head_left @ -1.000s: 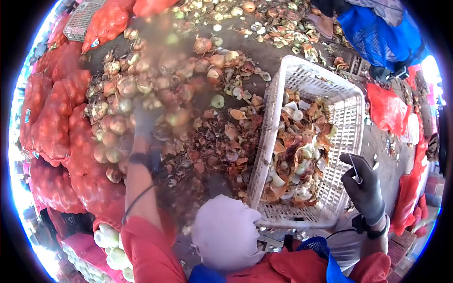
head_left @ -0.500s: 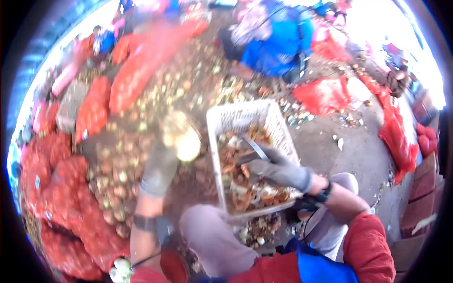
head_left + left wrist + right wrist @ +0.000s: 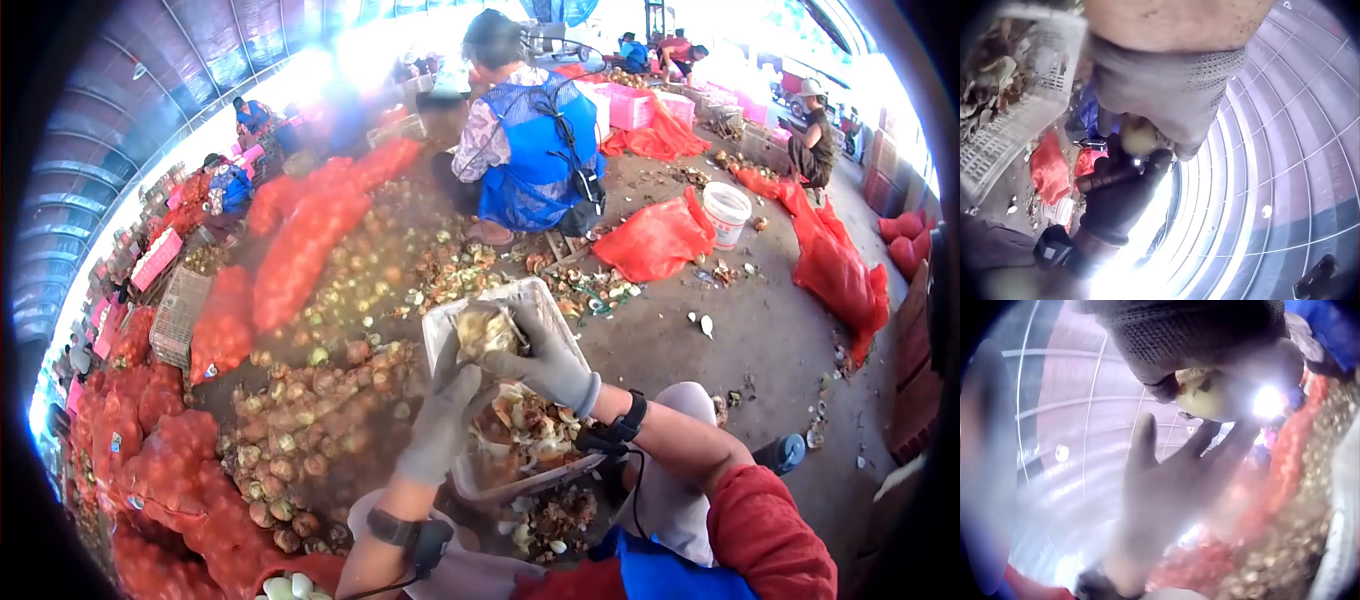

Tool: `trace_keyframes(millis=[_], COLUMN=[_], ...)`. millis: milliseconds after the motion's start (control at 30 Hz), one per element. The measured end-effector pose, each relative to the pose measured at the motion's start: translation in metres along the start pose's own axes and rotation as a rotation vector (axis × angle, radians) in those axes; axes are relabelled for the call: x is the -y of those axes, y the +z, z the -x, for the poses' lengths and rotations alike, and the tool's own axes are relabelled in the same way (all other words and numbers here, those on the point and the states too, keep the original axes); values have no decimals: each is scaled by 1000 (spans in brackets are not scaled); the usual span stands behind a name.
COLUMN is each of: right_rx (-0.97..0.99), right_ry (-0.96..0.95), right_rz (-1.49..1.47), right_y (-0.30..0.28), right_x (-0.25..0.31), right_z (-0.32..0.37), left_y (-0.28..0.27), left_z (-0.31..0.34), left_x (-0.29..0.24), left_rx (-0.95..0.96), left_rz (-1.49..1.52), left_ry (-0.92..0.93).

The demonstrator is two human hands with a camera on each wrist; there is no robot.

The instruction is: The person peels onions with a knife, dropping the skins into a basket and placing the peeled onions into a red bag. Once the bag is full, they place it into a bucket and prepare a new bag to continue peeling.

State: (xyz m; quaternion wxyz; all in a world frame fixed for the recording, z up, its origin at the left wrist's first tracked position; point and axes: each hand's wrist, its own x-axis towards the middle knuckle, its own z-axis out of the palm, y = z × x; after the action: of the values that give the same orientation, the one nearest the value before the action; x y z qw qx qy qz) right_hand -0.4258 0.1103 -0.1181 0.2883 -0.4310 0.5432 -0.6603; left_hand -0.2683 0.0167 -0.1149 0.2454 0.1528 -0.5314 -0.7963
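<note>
In the head view, both gloved hands meet over the white crate (image 3: 572, 352) around an onion (image 3: 485, 332) with pale, papery skin. My left hand (image 3: 440, 415) holds the onion from the left, its fingers partly hidden behind it. From the right, my right hand (image 3: 548, 362) curls close against the onion, gripping a small knife that is mostly hidden by the fingers. The left wrist view shows the onion (image 3: 1139, 139) between the two gloves. Seen from the right wrist, the onion (image 3: 1205, 400) lies under the right glove, near the left hand's fingers (image 3: 1200, 440).
Onion peelings (image 3: 525, 425) lie in the crate. Loose onions (image 3: 310, 430) spread over the floor at left, beside full red mesh sacks (image 3: 165, 450). A person in a blue vest (image 3: 535, 150) sits ahead. A white bucket (image 3: 727, 215) and a red sack (image 3: 660, 240) stand beyond the crate.
My left hand has come up from the onion pile with an onion and moved right over the crate. The right hand has come in to meet it. The head view has tilted up.
</note>
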Motion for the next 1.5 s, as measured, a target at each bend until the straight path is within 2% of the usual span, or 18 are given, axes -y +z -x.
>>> trace_keyframes(millis=[33, 100, 167, 267, 400, 433, 500, 567, 700, 800, 900, 967, 1033, 1100, 1233, 1300, 1367, 1500], right_rx=[-7, 17, 149, 50, 175, 227, 214, 224, 329, 507, 511, 538, 655, 653, 638, 367, 320, 329], right_ry=[-265, -256, -344, -239, 3, 108, -63, -4, 163, 430, 372, 431, 228, 209, 312, 615, 574, 554], right_rz=[229, 472, 665, 425, 447, 412, 539, 215, 106, -78, 94, 100, 444, 505, 343, 58, -85, -497], right_y=[1, -5, -8, -11, -17, -16, -11, -7, -9, -10, -12, -23, -38, -42, -28, -4, 10, 24], right_x=[-2, -5, 5, 4, 26, 19, 4, -1, 3, 24, 5, 5, 7, 8, -19, -27, -36, -18], right_z=[4, 15, 14, 9, 17, 20, 22, 24, 26, 30, 33, 31, 24, 24, 30, 42, 52, 57], left_y=[-1, -3, -25, -44, -35, -36, -37, -39, -42, -50, -48, -70, -79, -74, -71, -56, -59, -46], left_z=[-5, -25, -29, -28, -34, -32, -27, -25, -25, -23, -21, -14, -12, -12, -15, -13, -22, -23], left_x=[4, 13, 42, 51, 44, 39, 27, 31, 35, 38, 33, 35, 36, 38, 58, 54, 54, 56], left_rx=[-8, 215, 17, -144, -34, 80, 163, 173, -51, 94, 224, 150, 185, 285, 203, 95, 148, -80], left_rz=[8, 207, -662, -937, -597, -262, 503, 650, 550, 426, 241, 35, -550, 196, 262, -312, 246, 69], left_ry=[-14, 149, 508, 688, 601, 458, 141, 124, 118, 154, 260, -9, 130, -81, -31, 214, 36, 191])
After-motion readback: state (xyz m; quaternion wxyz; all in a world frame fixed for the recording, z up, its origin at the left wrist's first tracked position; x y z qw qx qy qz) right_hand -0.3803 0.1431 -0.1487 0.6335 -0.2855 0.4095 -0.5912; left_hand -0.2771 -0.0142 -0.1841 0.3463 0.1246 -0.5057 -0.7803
